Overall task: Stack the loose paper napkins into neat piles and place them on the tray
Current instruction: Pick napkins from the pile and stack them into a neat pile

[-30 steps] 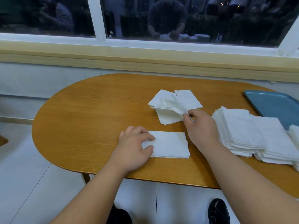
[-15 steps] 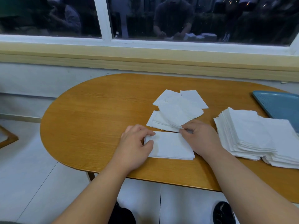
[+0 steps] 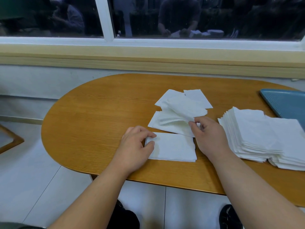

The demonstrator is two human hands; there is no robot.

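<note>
Nearest you, your left hand (image 3: 135,146) has its curled fingers and thumb closed on the left edge of the small pile (image 3: 175,147), which lies flat near the front of the table (image 3: 99,113). Your right hand (image 3: 209,138), just beside that pile's right end, pinches the raised corner of a loose napkin (image 3: 186,106) between thumb and fingertips. Beyond, the other loose napkins (image 3: 165,126) lie overlapping and askew, the tall stacks (image 3: 257,134) stand fanned to the right, and the blue tray (image 3: 287,101) sits farther back right.
</note>
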